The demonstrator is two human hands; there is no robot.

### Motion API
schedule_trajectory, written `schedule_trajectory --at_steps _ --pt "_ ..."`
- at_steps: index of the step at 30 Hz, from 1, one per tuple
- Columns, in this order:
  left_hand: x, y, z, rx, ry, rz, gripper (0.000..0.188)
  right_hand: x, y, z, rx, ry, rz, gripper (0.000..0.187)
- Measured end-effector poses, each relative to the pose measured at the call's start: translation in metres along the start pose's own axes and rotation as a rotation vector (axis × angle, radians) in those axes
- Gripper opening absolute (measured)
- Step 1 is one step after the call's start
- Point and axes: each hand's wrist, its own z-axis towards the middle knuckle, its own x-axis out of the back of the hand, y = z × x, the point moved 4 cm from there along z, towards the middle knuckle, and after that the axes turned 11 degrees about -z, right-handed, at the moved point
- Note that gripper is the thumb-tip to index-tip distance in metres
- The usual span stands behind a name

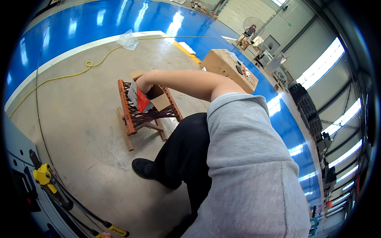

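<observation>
Right hand in open carton, left hand by yellow handle, grips unclear

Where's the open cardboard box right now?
In the head view, left of centre: the box sits on the wooden stand, the right hand at its opening.

A single wide fisheye view looks down from the wearer's head, rolled so the wall windows sit aslant, toward two o'clock. The grey shirt looms closest, toward four; the box is farther off, toward ten, with blue floor beyond, toward eleven.
</observation>
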Motion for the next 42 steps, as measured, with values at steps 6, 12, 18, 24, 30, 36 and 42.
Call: schedule_trajectory --at_steps 6,12,18,24,30,36,42 --pt "-0.013 0.000 0.008 0.027 -0.036 0.035 0.027 0.010 0.019 -0.055 -0.420 -0.125 0.116 0.033" --pt "-0.013 0.001 0.010 0.034 -0.092 0.065 0.033 0.015 0.023 -0.060 -0.438 -0.222 0.164 0.025" --pt "-0.019 0.002 0.006 0.023 -0.076 0.107 0.032 0.091 0.004 -0.098 -0.450 -0.139 -0.194 0.032" --pt "-0.014 0.001 -0.006 0.015 -0.002 0.172 0.022 0.170 -0.147 -0.099 0.221 0.280 0.460 0.040" --pt "-0.010 -0.012 -0.007 0.110 0.111 0.227 0.024 0.218 -0.243 -0.098 0.493 0.488 0.391 0.033" --pt "-0.015 0.033 -0.005 0.032 0.013 0.539 0.035 0.215 -0.272 -0.066 0.673 0.277 0.844 0.031" --pt "-0.013 0.015 -0.024 0.069 0.061 0.426 0.035 0.227 -0.288 -0.069 0.818 0.217 0.625 0.035"
